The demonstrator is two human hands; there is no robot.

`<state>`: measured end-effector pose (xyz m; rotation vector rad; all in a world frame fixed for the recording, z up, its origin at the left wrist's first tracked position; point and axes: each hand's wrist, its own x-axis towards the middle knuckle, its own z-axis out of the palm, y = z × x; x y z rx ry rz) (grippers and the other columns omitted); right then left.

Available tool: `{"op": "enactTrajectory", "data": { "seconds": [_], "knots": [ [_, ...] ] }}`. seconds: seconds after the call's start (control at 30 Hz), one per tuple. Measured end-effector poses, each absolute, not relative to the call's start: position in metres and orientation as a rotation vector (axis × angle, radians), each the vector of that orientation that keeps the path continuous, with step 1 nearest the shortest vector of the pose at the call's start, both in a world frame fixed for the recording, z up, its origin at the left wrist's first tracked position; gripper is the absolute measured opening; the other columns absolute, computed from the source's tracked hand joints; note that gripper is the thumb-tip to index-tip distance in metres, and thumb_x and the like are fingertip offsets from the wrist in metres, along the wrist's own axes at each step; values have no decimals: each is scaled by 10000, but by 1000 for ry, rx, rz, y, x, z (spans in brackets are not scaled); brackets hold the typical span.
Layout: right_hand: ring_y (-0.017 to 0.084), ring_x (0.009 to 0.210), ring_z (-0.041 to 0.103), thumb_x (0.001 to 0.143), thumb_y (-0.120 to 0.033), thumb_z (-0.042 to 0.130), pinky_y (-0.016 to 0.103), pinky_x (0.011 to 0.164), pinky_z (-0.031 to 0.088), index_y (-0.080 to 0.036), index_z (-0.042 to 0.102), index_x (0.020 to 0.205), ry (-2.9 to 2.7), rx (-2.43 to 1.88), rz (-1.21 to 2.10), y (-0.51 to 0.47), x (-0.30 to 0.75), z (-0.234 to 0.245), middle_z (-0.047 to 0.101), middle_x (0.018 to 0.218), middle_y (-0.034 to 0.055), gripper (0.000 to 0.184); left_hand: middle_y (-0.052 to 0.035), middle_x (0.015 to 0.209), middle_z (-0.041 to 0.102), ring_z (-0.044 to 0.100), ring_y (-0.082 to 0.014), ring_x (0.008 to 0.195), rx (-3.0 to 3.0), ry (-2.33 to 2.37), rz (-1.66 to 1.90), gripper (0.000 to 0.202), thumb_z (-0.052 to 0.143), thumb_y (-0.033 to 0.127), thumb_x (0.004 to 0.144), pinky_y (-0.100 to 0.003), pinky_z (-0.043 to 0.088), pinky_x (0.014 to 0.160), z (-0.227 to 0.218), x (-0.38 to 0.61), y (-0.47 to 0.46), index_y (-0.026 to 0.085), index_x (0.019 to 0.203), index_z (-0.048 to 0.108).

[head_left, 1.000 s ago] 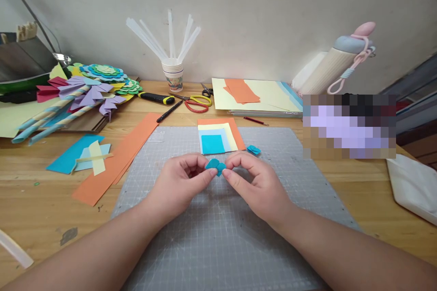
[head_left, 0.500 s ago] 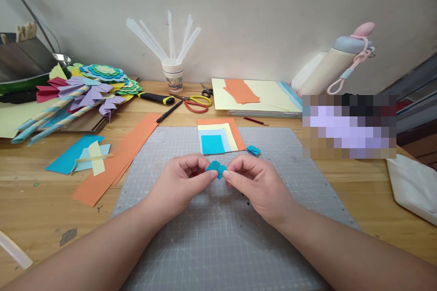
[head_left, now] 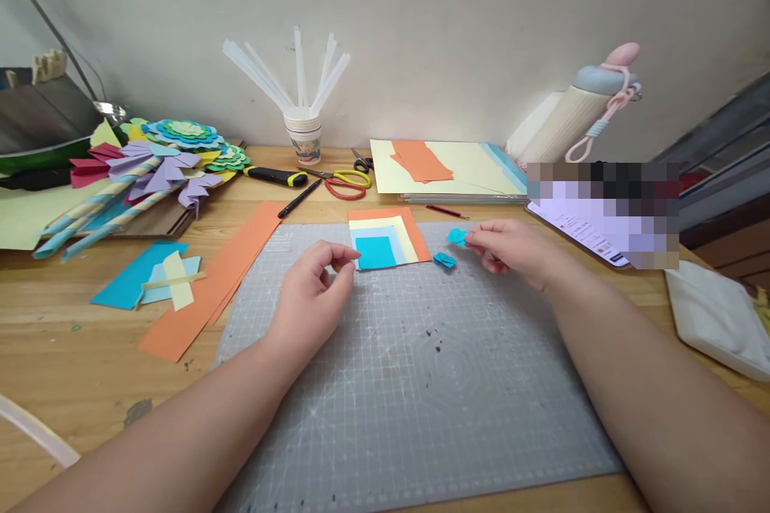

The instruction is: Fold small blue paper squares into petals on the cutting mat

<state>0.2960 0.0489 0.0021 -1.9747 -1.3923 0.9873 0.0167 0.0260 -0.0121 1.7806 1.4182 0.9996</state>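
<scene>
A small folded blue paper piece (head_left: 457, 236) is pinched in the fingertips of my right hand (head_left: 508, 250), over the far right of the grey cutting mat (head_left: 385, 385). Just in front of it lies a second folded blue paper piece (head_left: 445, 260) on the mat. My left hand (head_left: 318, 288) holds nothing; its thumb and forefinger are apart, beside a small blue paper square (head_left: 376, 253). That square tops a stack of light blue, yellow and orange paper squares (head_left: 415, 232) at the mat's far edge.
Orange paper strips (head_left: 204, 288) and blue paper (head_left: 129, 276) lie left. Behind are a utility knife (head_left: 277, 175), scissors (head_left: 346, 186), a paper cup of white strips (head_left: 303, 140) and paper flowers (head_left: 184, 136). A phone (head_left: 581, 228), bottle (head_left: 571, 120) and white tray (head_left: 719, 321) stand right.
My hands have come apart. The right one has carried the folded blue paper piece forward and right, beside the other; the left one has let go of it and shifted slightly left.
</scene>
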Motion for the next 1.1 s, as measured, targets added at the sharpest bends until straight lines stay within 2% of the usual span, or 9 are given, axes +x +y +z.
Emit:
{"op": "enactTrajectory", "data": {
  "seconds": [0.13,0.27,0.37,0.43,0.5,0.6,0.73,0.9,1.1],
  "knots": [
    [116,342,393,708,-316,684,263,384,239,-204,499,486,-1476,-2117,931,52,311,-2,434,371,-33,310,-31,936,649,581,-209,910,1876,1424,1061,140,516,171,817,-343,459,782,-14,15,30,212,870,639],
    [124,394,363,766,-398,656,276,427,208,-218,425,459,-1509,-2144,549,43,295,0,355,362,-47,425,-37,939,659,590,-224,926,1918,1431,1084,160,506,137,804,-383,466,827,-18,15,32,215,853,636],
    [153,566,497,838,-390,593,271,525,331,-213,564,647,-1630,-1949,367,35,263,0,554,583,-19,262,-41,928,661,598,-227,910,1925,1451,1093,170,505,139,802,-385,479,807,-21,13,34,212,865,645],
    [174,709,579,876,-263,565,284,626,416,-207,638,825,-2043,-1502,299,31,239,-2,657,815,29,105,-42,920,665,602,-227,893,1919,1473,1104,175,502,139,800,-389,483,799,-22,12,35,206,873,647],
    [212,892,599,877,-201,579,328,763,446,-196,657,929,-2300,-1248,239,32,218,-6,665,961,74,94,-44,921,669,606,-225,878,1911,1488,1117,179,501,140,799,-391,487,791,-23,11,36,202,880,648],
    [236,950,592,855,-205,638,372,828,446,-190,676,948,-2383,-1190,225,40,199,-13,668,980,94,101,-43,925,671,611,-217,863,1900,1490,1132,189,497,141,801,-385,495,778,-25,10,37,203,891,651],
    [244,926,598,844,-222,664,378,807,461,-173,690,932,-2402,-1206,204,51,191,-19,674,946,106,104,-43,933,673,614,-216,875,1884,1481,1144,188,493,141,803,-383,496,788,-27,9,37,200,886,650],
    [215,875,618,864,-148,599,334,770,465,-184,692,850,-2371,-1246,189,54,189,-23,698,883,75,101,-41,936,681,619,-210,846,1858,1461,1137,200,492,134,794,-368,501,759,-27,9,37,201,895,651],
    [205,784,605,831,-85,534,307,663,443,-170,609,815,-2221,-1370,70,48,186,-14,661,867,74,115,-46,944,670,609,-216,862,1811,1431,1141,207,490,125,787,-372,490,764,-23,8,36,198,896,650]
  ]
}}
